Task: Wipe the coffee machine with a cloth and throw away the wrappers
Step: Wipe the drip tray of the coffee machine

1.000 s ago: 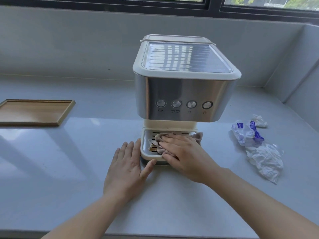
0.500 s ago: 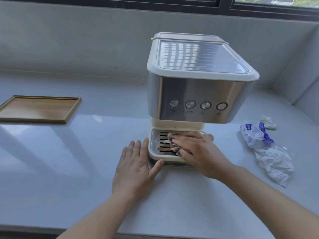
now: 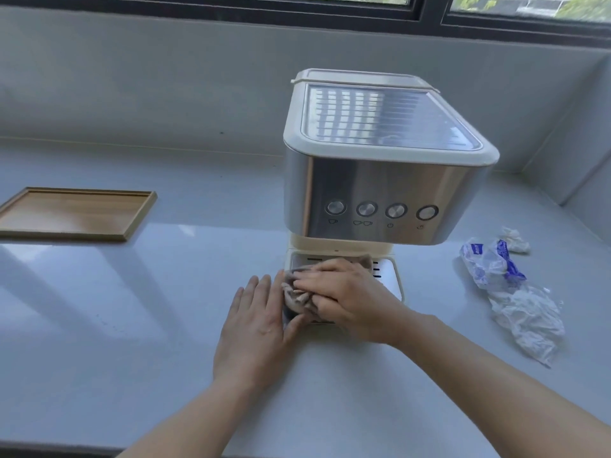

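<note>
Pressing the bunched cloth [image 3: 297, 297] onto the coffee machine [image 3: 380, 180] drip tray at lower centre, the right hand [image 3: 347, 292] is wiping while the left hand [image 3: 254, 328] is lying flat and spread on the tabletop [image 3: 132, 325], and the wrappers [image 3: 515, 292] at right are waiting uncollected.

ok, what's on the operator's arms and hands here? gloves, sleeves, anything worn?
Nothing worn. The left hand and right hand are bare, no gloves, rings or watch visible. Both forearms are uncovered right to the frame's bottom edge, so no sleeves show. No markings or straps.
</note>
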Action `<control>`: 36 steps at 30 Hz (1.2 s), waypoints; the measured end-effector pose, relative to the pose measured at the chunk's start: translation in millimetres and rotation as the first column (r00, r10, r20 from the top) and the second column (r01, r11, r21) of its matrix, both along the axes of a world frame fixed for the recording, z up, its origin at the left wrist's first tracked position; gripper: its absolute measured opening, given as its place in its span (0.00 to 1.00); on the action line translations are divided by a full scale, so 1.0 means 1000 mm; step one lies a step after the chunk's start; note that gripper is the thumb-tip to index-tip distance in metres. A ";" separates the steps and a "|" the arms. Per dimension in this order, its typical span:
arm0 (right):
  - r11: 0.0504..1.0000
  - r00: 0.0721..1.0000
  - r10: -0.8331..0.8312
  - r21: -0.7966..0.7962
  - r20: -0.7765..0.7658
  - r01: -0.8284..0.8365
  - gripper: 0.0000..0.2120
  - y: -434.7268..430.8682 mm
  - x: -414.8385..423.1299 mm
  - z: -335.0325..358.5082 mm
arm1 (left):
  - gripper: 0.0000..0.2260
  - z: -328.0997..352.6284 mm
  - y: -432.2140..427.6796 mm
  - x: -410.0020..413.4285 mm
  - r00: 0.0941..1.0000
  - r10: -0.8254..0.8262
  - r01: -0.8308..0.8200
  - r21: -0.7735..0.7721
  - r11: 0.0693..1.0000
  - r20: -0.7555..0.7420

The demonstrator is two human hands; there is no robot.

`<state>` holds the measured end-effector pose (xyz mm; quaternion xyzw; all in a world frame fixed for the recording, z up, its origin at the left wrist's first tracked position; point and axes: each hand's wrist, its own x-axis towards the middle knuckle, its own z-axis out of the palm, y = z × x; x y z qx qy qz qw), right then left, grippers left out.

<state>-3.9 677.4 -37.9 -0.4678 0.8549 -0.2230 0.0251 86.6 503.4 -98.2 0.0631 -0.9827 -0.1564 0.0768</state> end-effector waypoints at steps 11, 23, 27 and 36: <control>0.974 0.974 -0.224 0.011 -0.044 0.225 0.20 0.032 -0.011 -0.004 | 0.37 0.000 0.000 0.001 1.000 -0.006 0.006 -0.019 1.000 0.001; 0.860 0.853 -0.508 -0.127 -0.118 0.494 0.12 0.034 -0.012 -0.008 | 0.36 0.002 0.002 0.002 1.000 -0.005 0.004 -0.018 1.000 -0.012; 0.878 0.874 -0.477 -0.083 -0.093 0.471 0.12 -0.013 -0.004 -0.004 | 0.37 0.003 0.002 0.003 1.000 -0.004 0.004 -0.012 1.000 -0.011; 0.840 0.832 -0.541 -0.126 -0.121 0.528 0.12 0.012 -0.011 -0.001 | 0.37 0.000 0.000 0.001 1.000 -0.006 0.006 0.013 1.000 -0.026</control>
